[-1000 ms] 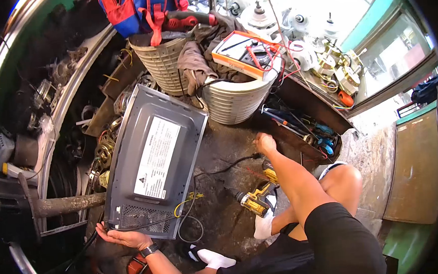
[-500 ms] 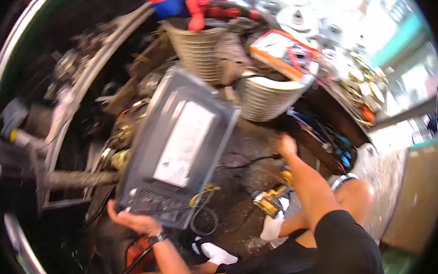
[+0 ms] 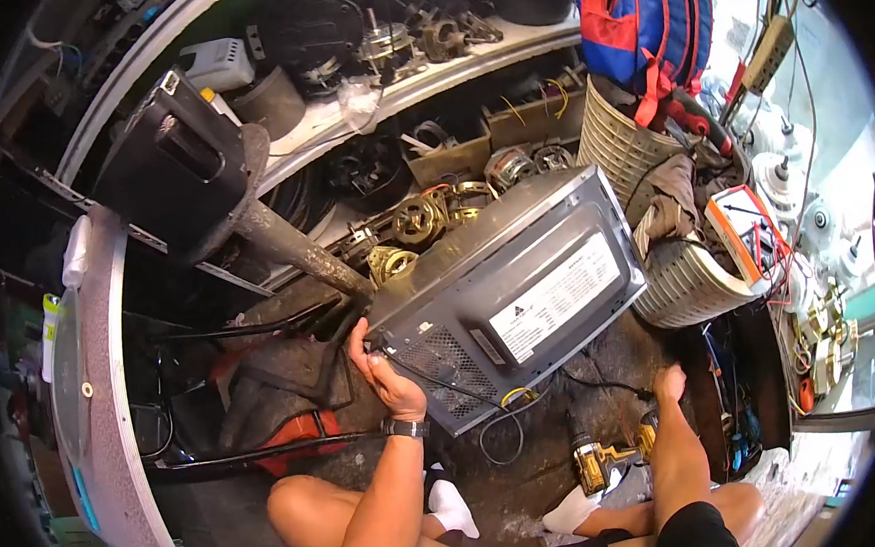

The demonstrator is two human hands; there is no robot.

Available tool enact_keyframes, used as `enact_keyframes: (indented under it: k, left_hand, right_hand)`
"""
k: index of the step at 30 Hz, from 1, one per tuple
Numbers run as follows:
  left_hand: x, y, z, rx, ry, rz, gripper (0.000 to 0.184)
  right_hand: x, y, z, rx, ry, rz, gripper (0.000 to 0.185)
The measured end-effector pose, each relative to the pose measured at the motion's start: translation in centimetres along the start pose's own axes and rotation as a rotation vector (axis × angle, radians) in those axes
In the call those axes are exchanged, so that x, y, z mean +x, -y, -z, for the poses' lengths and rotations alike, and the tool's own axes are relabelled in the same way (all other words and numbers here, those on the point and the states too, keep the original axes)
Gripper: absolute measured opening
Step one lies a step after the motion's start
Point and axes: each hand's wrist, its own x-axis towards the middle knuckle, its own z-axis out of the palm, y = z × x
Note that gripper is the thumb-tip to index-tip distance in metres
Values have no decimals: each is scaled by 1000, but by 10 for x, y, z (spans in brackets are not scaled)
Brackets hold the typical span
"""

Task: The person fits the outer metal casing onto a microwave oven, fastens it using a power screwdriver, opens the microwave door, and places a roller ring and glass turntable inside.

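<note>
A grey microwave oven (image 3: 439, 303) lies tilted, with its vented back and white label facing me. My left hand (image 3: 392, 382), with a dark band at the wrist, holds its lower left corner, fingers along the side and thumb near the vents. A black power cord (image 3: 605, 384) runs from behind the oven's lower edge to my right hand (image 3: 670, 385), whose fingers are closed on its end. A thinner cable (image 3: 502, 455) loops below the vents. Just below my right hand, a yellow and black drill (image 3: 594, 464) is on the floor.
Motor parts (image 3: 419, 219) line the shelf behind the oven. A metal post (image 3: 301, 247) rises at its left. Ribbed bins (image 3: 689, 283) stand at the right, bearing an orange-white box (image 3: 745, 230) and a backpack (image 3: 643, 25). A tool trough (image 3: 736, 396) is beside my right hand.
The view has swung left, so the oven appears farther right and turned more sideways, and more of the left shelf shows. Both hands keep their places on the oven and the cord.
</note>
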Motion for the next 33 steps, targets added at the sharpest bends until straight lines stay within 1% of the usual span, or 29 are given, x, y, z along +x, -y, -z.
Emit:
enact_keyframes:
  k: [2, 4, 6, 7, 8, 9, 10, 12, 13, 15, 16, 18, 20, 22, 23, 24, 26, 27, 29, 30, 32, 33]
  left_hand:
    - [0, -2, 0, 200, 3, -76, 50]
    - [2, -4, 0, 222, 5, -93, 52]
    - [3, -6, 1, 355, 36, -201, 52]
    - [3, -9, -1, 397, 25, -220, 53]
    - [5, -7, 1, 425, 39, -266, 52]
    - [6, -3, 2, 434, 37, -285, 48]
    - [6, -1, 2, 440, 37, -306, 44]
    - [7, 3, 3, 398, 44, -285, 39]
    - [7, 4, 4, 394, 52, -281, 39]
    - [9, 4, 4, 382, 61, -281, 39]
    - [8, 6, 3, 356, 65, -286, 40]
    - [10, 5, 4, 271, 67, -292, 44]
    - [12, 1, 6, 284, 43, -274, 48]
    - [14, -1, 7, 219, 40, -230, 47]
    - [17, -1, 8, 191, 48, -192, 46]
    - [17, -1, 7, 190, 43, -176, 44]
    - [19, -2, 7, 122, 59, -162, 44]
    - [19, -2, 8, 117, 46, -159, 44]
    - [19, -1, 9, 150, 59, -168, 39]
    - [20, 1, 10, 149, 47, -165, 39]
    - [21, 6, 12, 70, 27, -91, 39]
    - [24, 6, 11, 40, 2, -66, 36]
  right_hand:
    - [-2, -3, 2, 44, 8, -75, 27]
    - [-9, -7, 2, 75, -46, -68, 24]
    - [-15, -14, 5, 251, -118, 43, 25]
    - [-24, -9, 12, 295, -146, 47, 26]
    - [-24, -8, 9, 508, -102, 20, 21]
    - [-33, 5, 17, 902, 23, -52, 18]
    - [-56, 33, 43, 1102, 66, -18, 22]
    - [-97, 88, 88, 1290, 223, 108, 29]
    - [-124, 119, 115, 1332, 314, 170, 26]
    - [-172, 178, 159, 1297, 489, 271, 20]
    - [-192, 203, 170, 1316, 603, 342, 16]
    - [-224, 248, 187, 1206, 761, 526, 12]
    - [-243, 296, 199, 1021, 810, 766, 13]
    - [-256, 343, 212, 865, 847, 892, 12]
    - [-258, 364, 209, 841, 867, 951, 15]
    - [-260, 382, 208, 826, 874, 960, 15]
    - [-266, 410, 208, 638, 690, 1210, 18]
    - [-270, 419, 208, 624, 693, 1219, 18]
    - [-278, 435, 208, 513, 549, 1328, 24]
    - [-281, 440, 206, 503, 554, 1337, 24]
    - [-285, 447, 203, 524, 582, 1233, 28]
    - [-285, 448, 202, 499, 572, 1217, 34]
